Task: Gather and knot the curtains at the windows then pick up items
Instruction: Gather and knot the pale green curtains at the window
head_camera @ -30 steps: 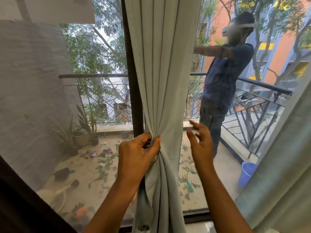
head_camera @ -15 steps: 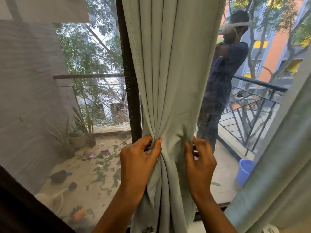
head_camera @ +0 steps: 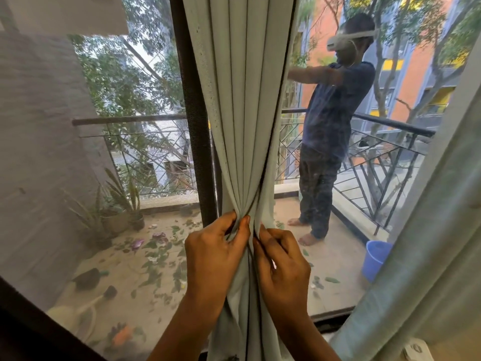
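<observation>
A pale grey-green curtain (head_camera: pixel 242 100) hangs in front of the window, drawn into tight folds at mid height. My left hand (head_camera: pixel 216 256) pinches the bunched folds from the left side. My right hand (head_camera: pixel 282 267) grips the same bunch from the right, its fingers pressed against the cloth beside the left hand. Below the hands the curtain falls in a narrow column to the sill. A second curtain panel (head_camera: pixel 429 243) of the same cloth hangs loose at the right edge.
A dark window frame post (head_camera: pixel 192 113) stands just left of the curtain. Through the glass is a balcony with a railing (head_camera: pixel 390 123), potted plants (head_camera: pixel 117 214), scattered leaves, a blue bucket (head_camera: pixel 376 259), and a person (head_camera: pixel 333 121) standing there.
My right hand moved from open air in to the curtain and closed on its right side. The folds are now gathered tighter between both hands.
</observation>
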